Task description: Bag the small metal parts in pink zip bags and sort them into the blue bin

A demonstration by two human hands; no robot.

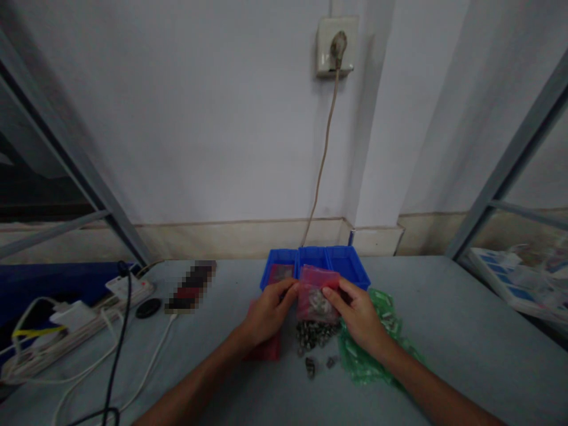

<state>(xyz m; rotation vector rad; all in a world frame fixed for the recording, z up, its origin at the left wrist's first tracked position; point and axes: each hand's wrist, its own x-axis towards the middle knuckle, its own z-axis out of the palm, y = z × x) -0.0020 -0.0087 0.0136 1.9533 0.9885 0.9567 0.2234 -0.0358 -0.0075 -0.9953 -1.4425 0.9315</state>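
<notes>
Pink bag [317,296] over metal parts [314,335]; left hand [266,316], right hand [361,316] grip clamped on its edges.

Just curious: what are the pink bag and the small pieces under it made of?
The pink bag, held between left hand and right hand, looks like thin see-through plastic film: its contents show through. The small pieces seem metal, grey with dull glints, but blur leaves that open.

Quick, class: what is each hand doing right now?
Left hand: closed, gripping the pink bag by its left edge.
Right hand: closed, gripping its right edge.
</notes>
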